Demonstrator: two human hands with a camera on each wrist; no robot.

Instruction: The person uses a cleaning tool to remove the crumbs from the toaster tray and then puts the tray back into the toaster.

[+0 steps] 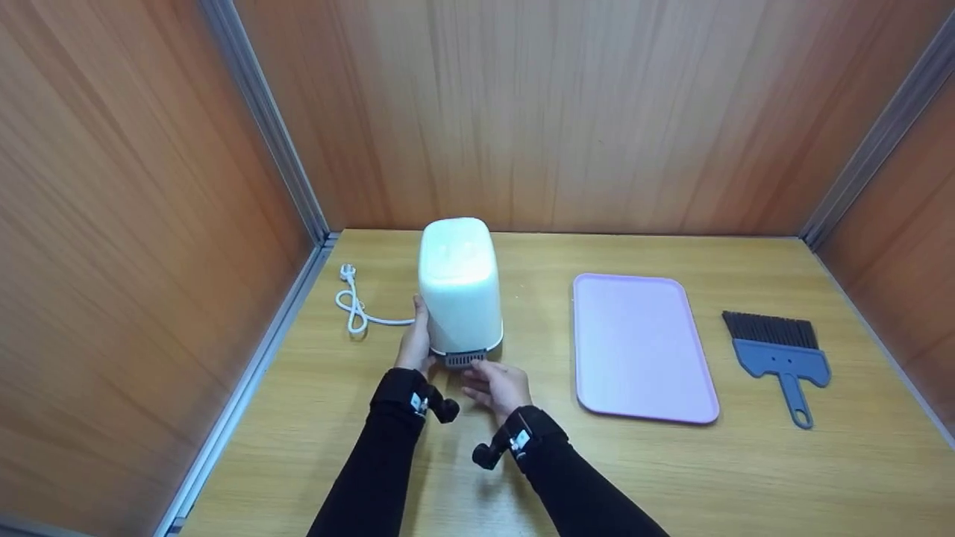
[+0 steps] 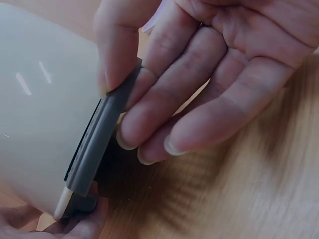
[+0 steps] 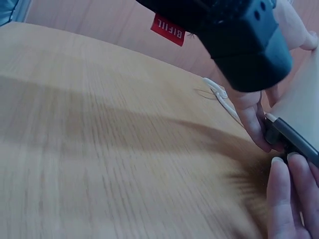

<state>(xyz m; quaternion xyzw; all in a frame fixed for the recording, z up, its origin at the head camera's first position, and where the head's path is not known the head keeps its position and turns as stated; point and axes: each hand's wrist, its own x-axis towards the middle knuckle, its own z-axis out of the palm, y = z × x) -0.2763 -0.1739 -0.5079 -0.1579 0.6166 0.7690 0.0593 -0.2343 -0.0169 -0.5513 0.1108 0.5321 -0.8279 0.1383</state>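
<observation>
A white, rounded electric appliance [image 1: 459, 283] stands at the back left of the table, with a grey slotted piece [image 1: 462, 359] along its near lower edge. My left hand [image 1: 415, 343] holds the appliance low on its left side, some of its fingers under the near edge. My right hand [image 1: 501, 388] pinches the grey piece between thumb and index finger, as the left wrist view shows at the grey edge [image 2: 102, 134]. The other right fingers extend below it. Beneath the appliance, most of the underside is hidden.
A white cord with a plug [image 1: 352, 298] lies looped left of the appliance. To the right lies a pale purple tray [image 1: 642, 350]. Farther right is a blue-grey brush [image 1: 780, 363] with dark bristles. Wooden panels [image 1: 559, 112] enclose the table at the back and sides.
</observation>
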